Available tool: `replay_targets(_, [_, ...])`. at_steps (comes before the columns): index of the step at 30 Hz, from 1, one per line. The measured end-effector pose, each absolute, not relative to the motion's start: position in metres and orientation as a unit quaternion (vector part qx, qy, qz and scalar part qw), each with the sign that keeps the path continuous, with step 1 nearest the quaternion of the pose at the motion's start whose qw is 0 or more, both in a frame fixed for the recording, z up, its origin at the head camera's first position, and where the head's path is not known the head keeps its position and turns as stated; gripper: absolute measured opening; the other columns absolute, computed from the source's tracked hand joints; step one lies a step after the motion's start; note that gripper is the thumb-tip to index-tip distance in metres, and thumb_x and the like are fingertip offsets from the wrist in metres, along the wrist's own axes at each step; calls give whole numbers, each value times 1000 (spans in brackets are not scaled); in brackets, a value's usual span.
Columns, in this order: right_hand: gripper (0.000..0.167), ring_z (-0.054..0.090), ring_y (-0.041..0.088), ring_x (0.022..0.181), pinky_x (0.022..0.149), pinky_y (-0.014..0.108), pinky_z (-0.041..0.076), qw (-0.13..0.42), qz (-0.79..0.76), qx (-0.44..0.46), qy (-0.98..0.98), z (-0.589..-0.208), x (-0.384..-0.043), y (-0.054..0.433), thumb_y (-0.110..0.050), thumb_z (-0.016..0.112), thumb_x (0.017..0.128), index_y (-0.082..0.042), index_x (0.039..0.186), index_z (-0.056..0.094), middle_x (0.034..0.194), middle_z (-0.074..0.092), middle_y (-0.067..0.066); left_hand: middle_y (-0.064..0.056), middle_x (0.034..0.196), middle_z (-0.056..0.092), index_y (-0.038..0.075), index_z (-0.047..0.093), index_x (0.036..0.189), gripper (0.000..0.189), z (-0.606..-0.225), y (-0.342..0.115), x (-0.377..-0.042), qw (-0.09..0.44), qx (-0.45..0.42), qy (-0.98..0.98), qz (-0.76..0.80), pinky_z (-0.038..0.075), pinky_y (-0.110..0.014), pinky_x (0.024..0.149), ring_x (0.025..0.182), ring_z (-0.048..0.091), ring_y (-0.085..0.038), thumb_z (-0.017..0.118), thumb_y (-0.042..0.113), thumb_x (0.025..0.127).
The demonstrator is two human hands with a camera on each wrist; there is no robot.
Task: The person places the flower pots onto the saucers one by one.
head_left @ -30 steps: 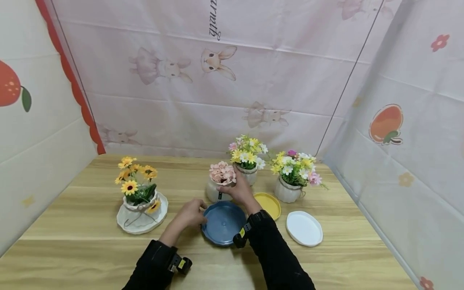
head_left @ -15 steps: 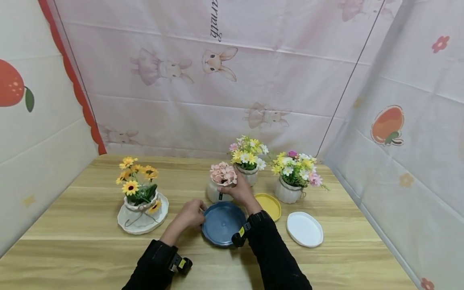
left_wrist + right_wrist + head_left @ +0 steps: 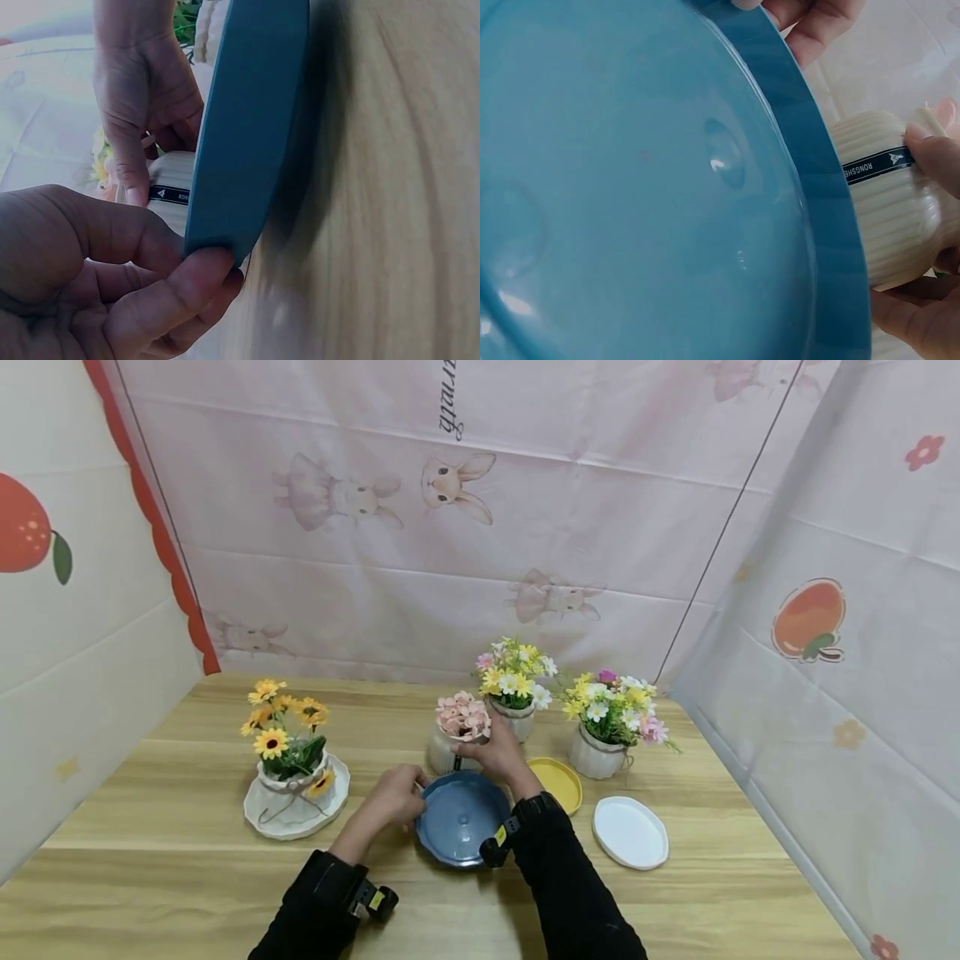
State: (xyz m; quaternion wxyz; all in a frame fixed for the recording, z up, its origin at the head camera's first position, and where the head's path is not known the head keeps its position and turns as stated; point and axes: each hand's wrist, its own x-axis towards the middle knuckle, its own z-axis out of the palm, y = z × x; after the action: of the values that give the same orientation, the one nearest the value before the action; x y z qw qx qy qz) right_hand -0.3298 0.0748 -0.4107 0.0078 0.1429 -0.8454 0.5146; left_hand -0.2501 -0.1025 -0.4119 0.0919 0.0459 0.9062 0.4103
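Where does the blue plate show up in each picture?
Head: blue plate, lower middle.
Left wrist: plate seen from its side, upper middle.
Right wrist: plate fills most of the left and middle.
Shared landmark: the black label on the ribbed pot.

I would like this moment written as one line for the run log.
left hand: pinches blue plate at rim | right hand: grips pink flower pot | sunflower pot: on left white plate

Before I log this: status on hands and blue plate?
Left hand pinches blue plate at rim. Right hand grips pink-flower pot behind it. Second flowerpot stands behind that.
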Motion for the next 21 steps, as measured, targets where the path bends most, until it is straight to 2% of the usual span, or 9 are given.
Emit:
replay_targets(7, [97,36,29,127,99,41,36,18,511,146,-847,-412,-329,75,-13,79,75,-3,148,16,143,34,18,-8,68,55,-5,60,97,27,-410,-112,-253,103,28,914,391,45,-25,41,46,55,-18,54,-14,72])
replay_targets(14, [98,33,29,130,104,40,28,24,509,141,-849,-411,-331,73,-13,81,73,-2,148,18,144,33,17,-9,72,56,-5,60,97,25,-405,-132,-255,101,13,923,371,46,-27,43,49,57,-20,53,-12,74])
replay_targets(21, [97,32,28,130,105,41,26,22,515,147,-844,-412,-331,74,-12,81,73,-4,148,19,144,33,17,-11,75,56,-7,59,101,26,-405,-149,-257,91,3,925,370,48,-32,47,52,57,-22,49,-11,77])
